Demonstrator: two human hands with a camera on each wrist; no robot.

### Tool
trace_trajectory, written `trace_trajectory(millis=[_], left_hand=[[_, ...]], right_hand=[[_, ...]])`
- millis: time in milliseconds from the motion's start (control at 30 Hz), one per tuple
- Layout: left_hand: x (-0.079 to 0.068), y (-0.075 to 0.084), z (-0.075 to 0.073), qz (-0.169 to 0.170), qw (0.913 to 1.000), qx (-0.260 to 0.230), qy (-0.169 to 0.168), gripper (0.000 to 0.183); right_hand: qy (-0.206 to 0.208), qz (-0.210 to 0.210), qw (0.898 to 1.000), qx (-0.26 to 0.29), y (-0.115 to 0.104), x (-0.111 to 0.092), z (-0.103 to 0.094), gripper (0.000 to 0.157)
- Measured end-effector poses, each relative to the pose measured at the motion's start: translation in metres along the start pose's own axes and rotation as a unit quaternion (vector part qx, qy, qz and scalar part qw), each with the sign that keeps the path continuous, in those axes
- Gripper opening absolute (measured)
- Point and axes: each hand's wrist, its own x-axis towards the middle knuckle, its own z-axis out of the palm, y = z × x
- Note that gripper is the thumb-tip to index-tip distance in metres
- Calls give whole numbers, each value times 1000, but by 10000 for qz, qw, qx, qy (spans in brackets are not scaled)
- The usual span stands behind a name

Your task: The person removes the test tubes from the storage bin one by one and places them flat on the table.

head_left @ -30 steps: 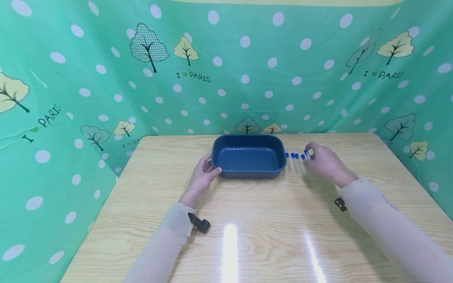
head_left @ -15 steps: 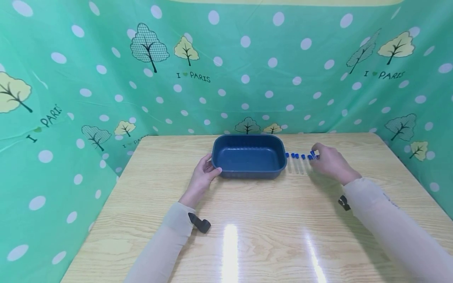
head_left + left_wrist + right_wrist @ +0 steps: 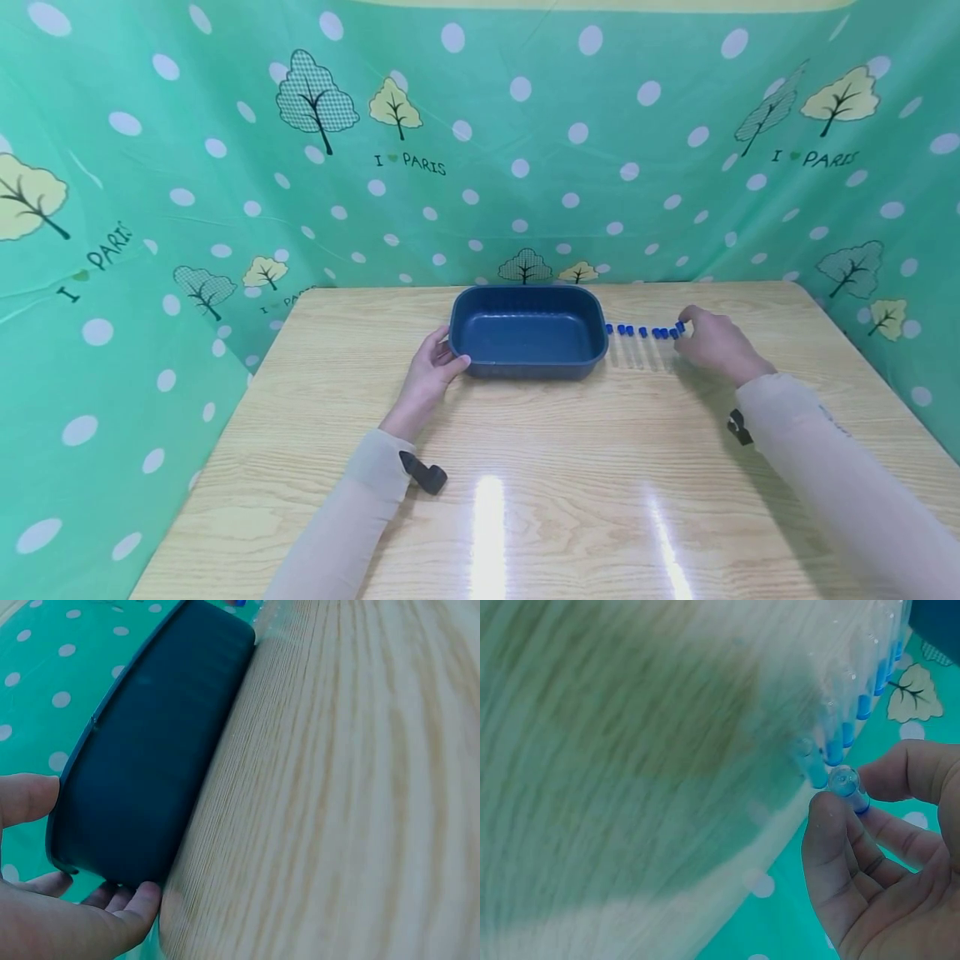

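A dark blue rectangular basin [image 3: 532,371] stands on the table. My left hand [image 3: 426,377] grips its near left corner; in the left wrist view the thumb is at the rim and the fingers lie against the wall below. To the basin's right lies a row of several clear tubes with blue caps [image 3: 642,332]. My right hand [image 3: 716,343] is at the row's right end. In the right wrist view its thumb and fingers pinch one blue-capped tube [image 3: 847,786], seen nearly end-on and tilted. Beside it lie the other tubes [image 3: 832,739].
The wooden table [image 3: 555,483] reaches toward me, with bright reflections near its front. A green dotted curtain [image 3: 517,192] hangs behind and along both sides. A black wrist strap piece [image 3: 423,473] sits on the left sleeve, another [image 3: 738,427] at the right sleeve.
My right hand has moved step by step to the right along the row, and more blue caps show to its left. The left hand and the basin have stayed in place.
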Motion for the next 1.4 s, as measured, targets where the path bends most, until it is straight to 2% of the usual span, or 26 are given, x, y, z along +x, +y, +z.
trace_trajectory(millis=[267,467,800,900,1033,1133,1400], left_hand=[[0,0,0,21,9999,104,-41,70],[-1,0,-1,32,9999,113,-71,71],[-1,1,-1,46,9999,66,-84,71],[-7,11,0,-16,9998,73,-167,71],[-8,14,-1,-106,9996,119,-248,72],[-1,4,-3,-82,9997,124,-213,73],[-1,2,-1,1,10000,68,-57,71]], right_hand=[[-126,200,9996,165,8,3,0,57],[-212,339,9992,64,15,8,1,58],[-206,274,9993,-175,22,13,3,59],[-216,218,9993,-224,23,13,3,59],[-230,207,9991,-280,24,14,4,58],[-238,211,9990,-324,25,15,5,58],[-310,220,9985,-400,22,14,3,59]])
